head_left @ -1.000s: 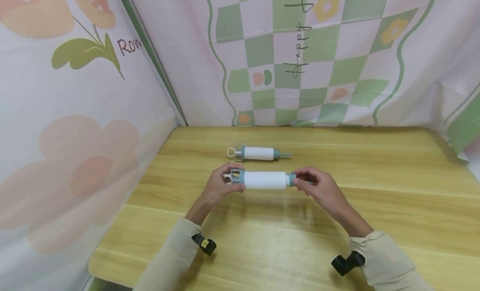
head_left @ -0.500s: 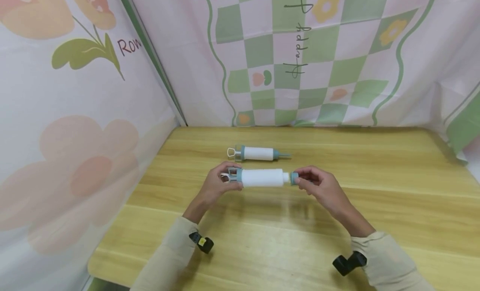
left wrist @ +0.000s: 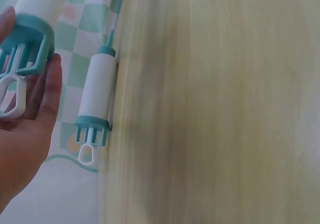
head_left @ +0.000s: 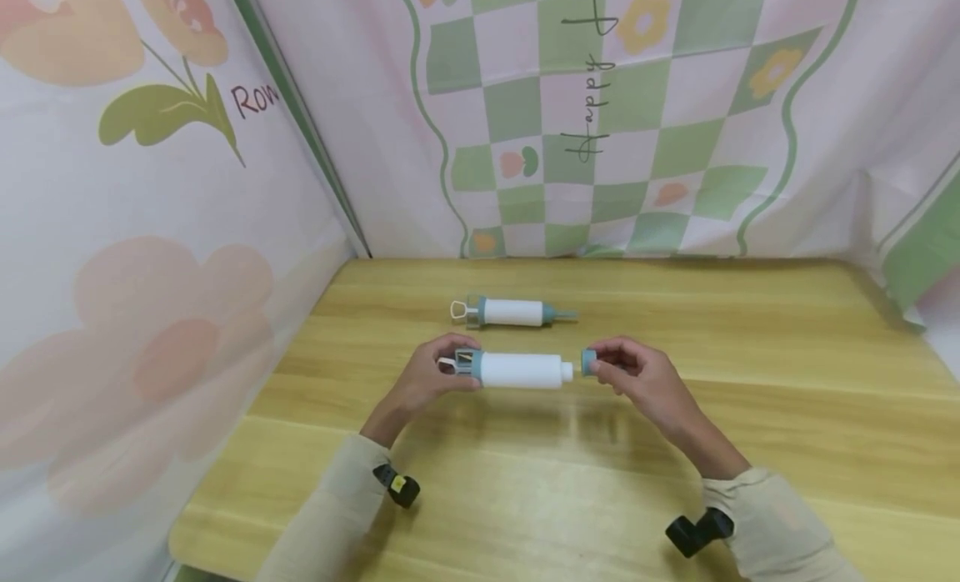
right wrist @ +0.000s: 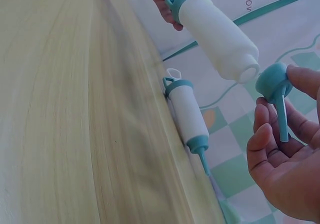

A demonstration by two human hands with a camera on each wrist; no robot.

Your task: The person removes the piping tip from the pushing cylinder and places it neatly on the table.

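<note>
My left hand (head_left: 420,383) holds a large white syringe (head_left: 519,370) level above the table, fingers and thumb around its teal collar. A white looped plunger handle (left wrist: 15,96) sticks out of that collar in the left wrist view. The syringe's narrow white neck (head_left: 567,371) is bare and points right. Apart from it by a small gap, the teal nozzle cap (head_left: 588,363) is pinched between thumb and fingers of my right hand (head_left: 643,380). Its thin spout (right wrist: 281,119) points back toward the right palm in the right wrist view.
A second white-and-teal syringe (head_left: 513,313), with its nozzle on, lies on the wooden table (head_left: 750,332) behind my hands. Patterned curtains (head_left: 315,148) hang along the back and left edges of the table.
The nozzle cap has come off the syringe's neck, leaving a gap. My left hand has drawn the syringe slightly left, while the right hand stays almost in place.
</note>
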